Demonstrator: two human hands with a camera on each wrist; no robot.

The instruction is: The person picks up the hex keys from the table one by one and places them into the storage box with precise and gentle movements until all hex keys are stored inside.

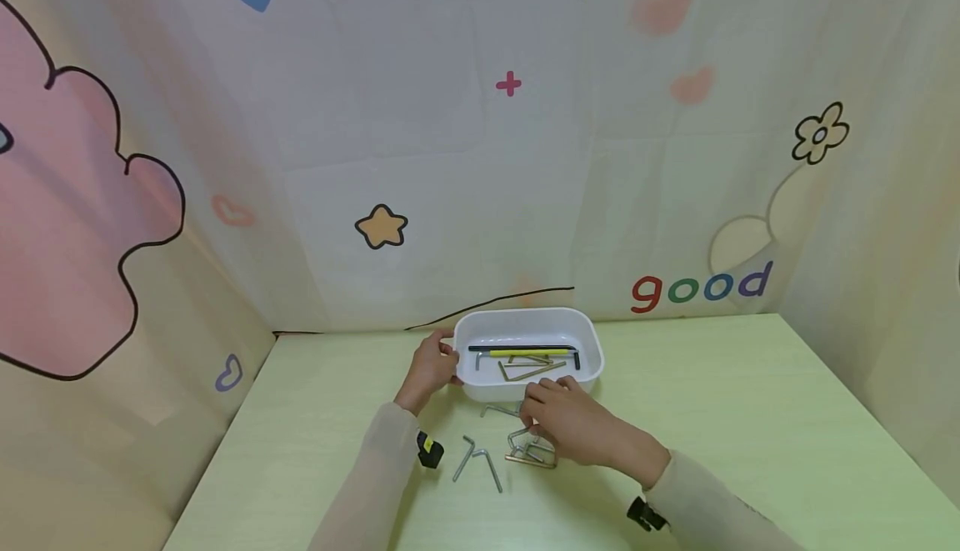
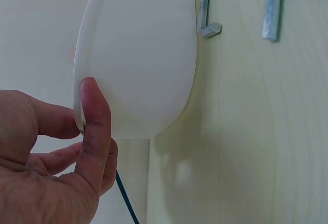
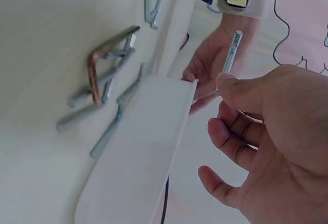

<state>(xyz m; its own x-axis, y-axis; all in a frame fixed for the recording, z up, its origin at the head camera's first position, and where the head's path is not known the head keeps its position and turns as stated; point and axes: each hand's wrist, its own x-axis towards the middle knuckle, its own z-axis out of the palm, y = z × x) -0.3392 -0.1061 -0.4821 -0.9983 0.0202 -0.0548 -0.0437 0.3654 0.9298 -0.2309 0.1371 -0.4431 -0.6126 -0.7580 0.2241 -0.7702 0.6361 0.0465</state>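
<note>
A white plastic tub (image 1: 525,326) stands at the back of the table. My left hand (image 1: 431,368) grips its left rim, thumb on the outer wall as the left wrist view shows. Over the tub's front right side, my right hand (image 1: 573,426) pinches a silver hex key (image 3: 232,54) between thumb and forefinger; in the head view the hand mostly hides it. Inside the tub lie a black hex key (image 1: 517,348), a yellow-sleeved one (image 1: 528,353) and several brass-coloured ones (image 1: 534,370).
In front of the tub, several silver hex keys lie loose, two of them (image 1: 463,459) (image 1: 491,472) apart on the left. A copper-coloured hex key (image 3: 93,73) sits in a small pile under my right hand. A printed cloth (image 1: 450,117) hangs behind the table.
</note>
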